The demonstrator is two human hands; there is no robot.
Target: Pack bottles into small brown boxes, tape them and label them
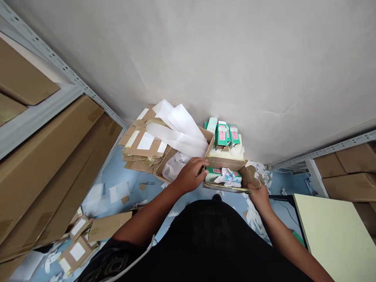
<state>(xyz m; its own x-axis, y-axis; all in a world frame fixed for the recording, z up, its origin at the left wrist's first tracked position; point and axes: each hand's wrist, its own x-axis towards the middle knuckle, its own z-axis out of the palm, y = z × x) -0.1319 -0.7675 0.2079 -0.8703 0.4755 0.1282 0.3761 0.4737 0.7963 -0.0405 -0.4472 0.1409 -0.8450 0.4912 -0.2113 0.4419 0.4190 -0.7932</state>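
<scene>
The relation that matters most here is between our left hand (192,174) and the green box (216,172), which lies inside the open carton (225,189) in front of our body. The box is just to the right of our left fingers, its long axis running roughly left to right, in line with the carton's own length, so its near end faces our thumb. Our left thumb and forefinger stand parted at the carton's left end, with a visible gap between them; we see nothing gripped there, and we cannot tell whether they press on the cardboard. Our right hand (260,194) is at the opposite end, its fingers curled on the carton's right near corner, apparently holding it, though part of that grip is hidden. Of the two, our left is the nearer to the box. Crumpled paper (230,178) rests over the box's middle and right part, leaving the left end more exposed. Close by on the left, a second carton (210,145) holds long white paper (183,131), and beyond the open carton stands a group of green-and-pink boxes (222,135), close to the wall (249,78).
</scene>
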